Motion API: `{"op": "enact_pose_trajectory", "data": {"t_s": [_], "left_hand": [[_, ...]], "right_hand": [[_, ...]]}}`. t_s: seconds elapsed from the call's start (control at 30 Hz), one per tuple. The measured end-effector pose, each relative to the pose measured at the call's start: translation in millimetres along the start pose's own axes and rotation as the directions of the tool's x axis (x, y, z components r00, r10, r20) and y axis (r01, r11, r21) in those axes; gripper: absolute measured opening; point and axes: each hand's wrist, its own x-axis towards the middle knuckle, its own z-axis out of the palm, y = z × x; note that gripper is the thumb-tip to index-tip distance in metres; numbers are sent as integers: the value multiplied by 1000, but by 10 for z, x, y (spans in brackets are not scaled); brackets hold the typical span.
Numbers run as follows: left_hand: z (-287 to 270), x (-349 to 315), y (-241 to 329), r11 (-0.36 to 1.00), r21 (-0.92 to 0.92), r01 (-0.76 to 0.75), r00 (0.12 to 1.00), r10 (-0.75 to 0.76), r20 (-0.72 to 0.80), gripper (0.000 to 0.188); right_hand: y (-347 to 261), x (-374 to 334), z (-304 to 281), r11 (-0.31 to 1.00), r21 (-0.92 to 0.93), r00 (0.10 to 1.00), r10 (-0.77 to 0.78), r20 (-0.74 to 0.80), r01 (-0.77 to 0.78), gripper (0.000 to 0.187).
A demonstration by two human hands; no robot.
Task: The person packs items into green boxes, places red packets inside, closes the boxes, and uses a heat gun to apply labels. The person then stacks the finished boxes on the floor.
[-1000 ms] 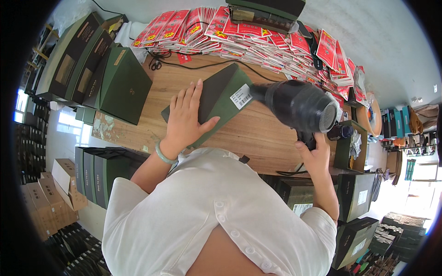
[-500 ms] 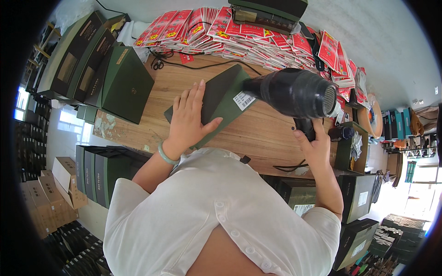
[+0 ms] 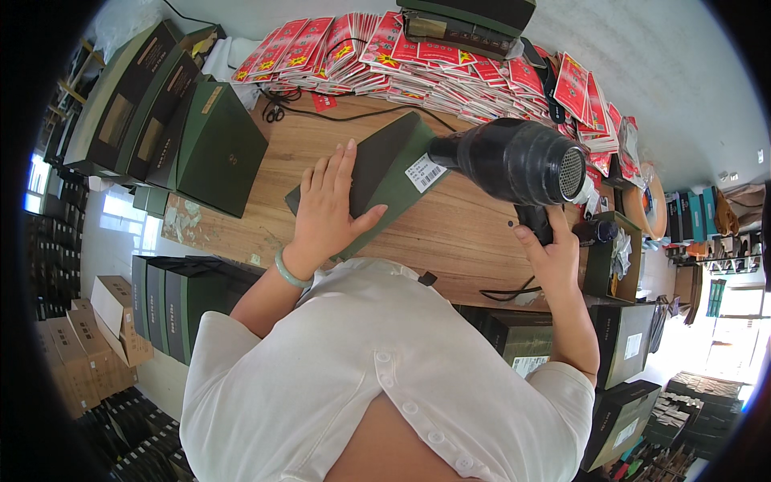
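A dark green box (image 3: 385,153) lies on the wooden table in front of me. My left hand (image 3: 328,205) rests on it with the fingers stretched out and the thumb spread. On the box's side facing right is a white barcode label (image 3: 425,173). My right hand (image 3: 552,249) is wrapped around the handle of a black hair dryer (image 3: 514,161). Its nozzle points left, close to the label; whether it touches the box I cannot tell. The round grille at the dryer's rear faces right.
Many red and white printed packets (image 3: 434,72) are heaped along the table's far side. Green boxes (image 3: 217,149) stand at the left, and an open box (image 3: 614,261) with crumpled plastic is at the right. A black cable and scissors (image 3: 275,114) lie at the back of the wooden table (image 3: 321,120).
The hair dryer has shifted slightly right, and its nozzle has tilted a little, uncovering more of the label's corner. My left hand and the box stay in place.
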Motion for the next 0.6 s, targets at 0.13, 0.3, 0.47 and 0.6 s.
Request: {"op": "enact_pose_trajectory", "data": {"t_s": [0.13, 0.3, 0.47, 0.6], "left_hand": [[-13, 13, 3, 1000, -5, 1, 1000, -1, 3, 97], [-28, 12, 3, 1000, 21, -22, 1000, 22, -6, 97], [-22, 12, 10, 999, 24, -29, 999, 29, -15, 96], [-15, 5, 2, 1000, 14, -24, 1000, 24, -13, 96]], "right_hand": [[37, 3, 22, 997, -20, 996, -74, -42, 73, 60], [39, 8, 18, 996, -30, 995, -82, -50, 80, 61], [12, 13, 1, 996, -40, 996, -78, -47, 76, 61], [27, 3, 4, 995, -36, 994, -97, -57, 95, 59]]}}
